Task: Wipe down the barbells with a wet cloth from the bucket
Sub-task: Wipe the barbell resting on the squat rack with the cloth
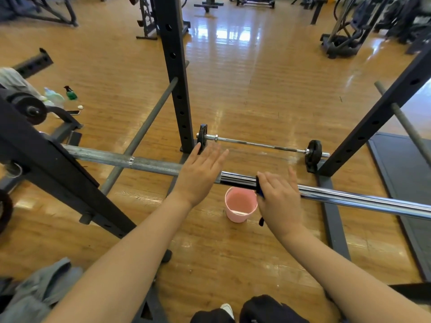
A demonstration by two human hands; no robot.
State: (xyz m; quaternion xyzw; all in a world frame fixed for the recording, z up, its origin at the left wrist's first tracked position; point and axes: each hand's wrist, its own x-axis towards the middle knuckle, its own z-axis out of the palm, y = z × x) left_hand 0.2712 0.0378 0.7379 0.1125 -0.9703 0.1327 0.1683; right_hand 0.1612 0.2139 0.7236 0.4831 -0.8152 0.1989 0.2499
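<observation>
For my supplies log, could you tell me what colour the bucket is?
Pink; the bucket shows best in the head view.

Lighting: bright, even daylight entering from the far end of the room. Glare: white window reflections on the wooden floor [235,34] at top centre; bright streaks along the chrome bar [349,198]. Shadows: soft and faint. Distortion: wide-angle bowing of the rack uprights [173,66] toward the edges. Focus: centre sharp; corners and far machines soft.
</observation>
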